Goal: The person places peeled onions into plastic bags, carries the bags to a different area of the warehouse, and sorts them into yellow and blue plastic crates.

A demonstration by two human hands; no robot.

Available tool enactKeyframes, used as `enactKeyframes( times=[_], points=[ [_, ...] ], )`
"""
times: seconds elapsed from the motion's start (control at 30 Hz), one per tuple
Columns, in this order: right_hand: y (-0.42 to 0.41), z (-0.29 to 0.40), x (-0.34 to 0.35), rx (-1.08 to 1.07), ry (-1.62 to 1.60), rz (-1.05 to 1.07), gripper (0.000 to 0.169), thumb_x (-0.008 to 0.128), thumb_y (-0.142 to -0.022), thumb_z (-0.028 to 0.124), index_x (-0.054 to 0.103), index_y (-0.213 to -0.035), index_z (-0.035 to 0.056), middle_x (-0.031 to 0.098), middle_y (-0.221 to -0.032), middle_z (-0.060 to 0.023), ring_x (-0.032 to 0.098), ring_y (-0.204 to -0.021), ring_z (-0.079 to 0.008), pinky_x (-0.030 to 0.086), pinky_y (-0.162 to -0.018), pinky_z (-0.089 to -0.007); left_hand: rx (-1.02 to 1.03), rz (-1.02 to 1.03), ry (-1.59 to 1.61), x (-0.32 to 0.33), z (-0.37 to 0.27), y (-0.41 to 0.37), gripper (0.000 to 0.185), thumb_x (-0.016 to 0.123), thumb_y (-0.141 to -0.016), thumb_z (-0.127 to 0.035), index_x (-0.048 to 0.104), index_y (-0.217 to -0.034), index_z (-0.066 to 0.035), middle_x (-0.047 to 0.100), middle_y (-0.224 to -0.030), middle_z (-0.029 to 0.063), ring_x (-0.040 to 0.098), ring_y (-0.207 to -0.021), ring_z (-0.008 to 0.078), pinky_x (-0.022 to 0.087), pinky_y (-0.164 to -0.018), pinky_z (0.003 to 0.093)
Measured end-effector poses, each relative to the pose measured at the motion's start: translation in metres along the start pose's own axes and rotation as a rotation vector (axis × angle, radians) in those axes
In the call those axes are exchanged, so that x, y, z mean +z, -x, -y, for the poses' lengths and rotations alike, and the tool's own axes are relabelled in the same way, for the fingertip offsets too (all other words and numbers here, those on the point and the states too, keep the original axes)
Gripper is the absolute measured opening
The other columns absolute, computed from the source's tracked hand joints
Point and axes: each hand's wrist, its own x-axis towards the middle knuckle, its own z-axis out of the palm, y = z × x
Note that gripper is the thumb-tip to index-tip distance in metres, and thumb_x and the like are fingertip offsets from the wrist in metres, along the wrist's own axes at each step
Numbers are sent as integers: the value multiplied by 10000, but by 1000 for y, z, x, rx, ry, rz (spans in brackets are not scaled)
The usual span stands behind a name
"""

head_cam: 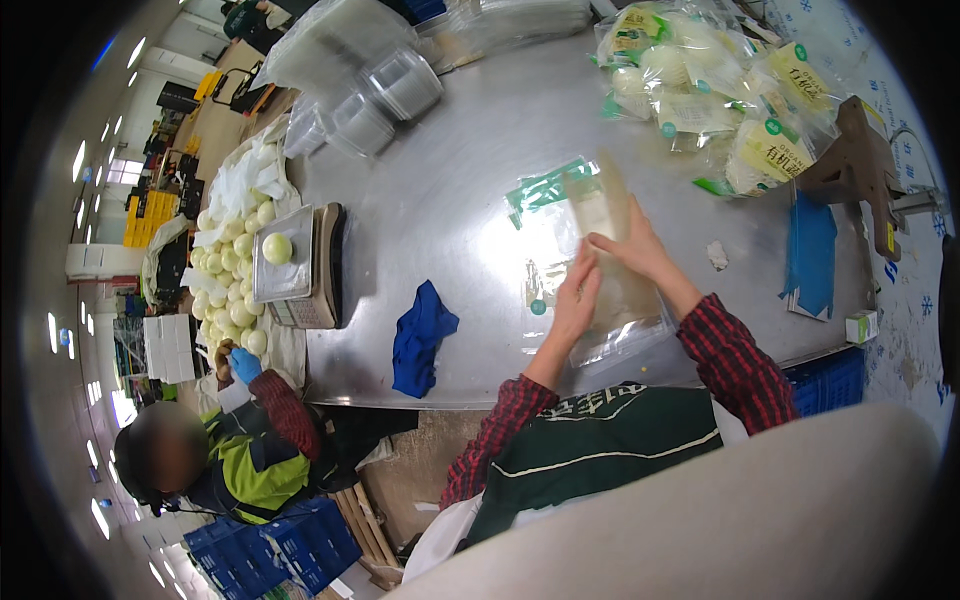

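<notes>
Clear plastic bags with green printed ends (546, 187) lie on the steel table (465, 225) in front of me. My left hand (577, 289) rests over the bags, its fingers near my right thumb. At the right of the stack, my right hand (637, 240) has its thumb and fingers around a blurred, beige-looking sheet or bag (609, 195); the blur hides its exact kind. Whether my left fingers also pinch it cannot be told. Left of the bags lies a crumpled blue cloth (424, 337). Filled, printed clear bags of pale vegetables (697, 82) are heaped at the far right.
A digital scale (326, 262) bears one peeled onion (277, 248), beside a pile of onions (232, 277). A co-worker (247, 465) with a blue glove stands at left. Clear plastic trays (405, 82) sit at the back; a brown metal device (855, 172) and blue sheet (810, 255) are right.
</notes>
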Motion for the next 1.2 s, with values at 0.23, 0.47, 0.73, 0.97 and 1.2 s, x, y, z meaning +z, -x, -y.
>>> enactKeyframes(
  times=[0.23, 0.47, 0.73, 0.97, 1.2],
  points=[
    [-26, -53, -40, 250, -350, 159, 982, 824, -694, 293, 291, -1452, -32, 544, -1306, -167, 562, -1156, -282, 452, -986, -367, -84, 109, -374, 22, -29, 13, 197, 705, -804, -94, 622, -966, -17, 581, -1196, 170, 605, -1005, 294, 506, -808, 370],
    [53, -18, -151, 227, -455, 455, 936, 824, -691, 256, 332, -1441, -10, 528, -1309, -135, 514, -1191, -228, 414, -1011, -345, 25, 27, -364, 29, 20, 13, 282, 711, -761, -116, 585, -984, 1, 458, -1376, 207, 430, -1257, 418, 385, -984, 482],
    [142, 13, -171, 206, -120, 786, 862, 789, -696, 241, 355, -1396, -14, 515, -1308, -207, 518, -1205, -304, 401, -1024, -358, 172, 39, -587, 32, 11, 14, 310, 710, -783, -176, 576, -1017, -23, 363, -1476, 219, 266, -1396, 450, 261, -1087, 578],
    [157, 6, -153, 22, 111, 815, 1065, 795, -695, 271, 161, -1512, 17, 452, -1378, -261, 467, -1268, -386, 387, -1052, -405, 177, 61, -615, 34, 15, 22, 169, 685, -815, -136, 605, -937, -50, 493, -1378, 202, 396, -1324, 437, 279, -1095, 581],
    [125, -25, -119, -10, 211, 673, 1116, 780, -677, 302, 94, -1533, 93, 378, -1431, -268, 471, -1229, -448, 429, -999, -451, 279, -64, -306, 29, -70, 18, 125, 716, -792, -111, 615, -819, -43, 618, -1229, 190, 643, -1037, 317, 527, -839, 364]
  ],
)
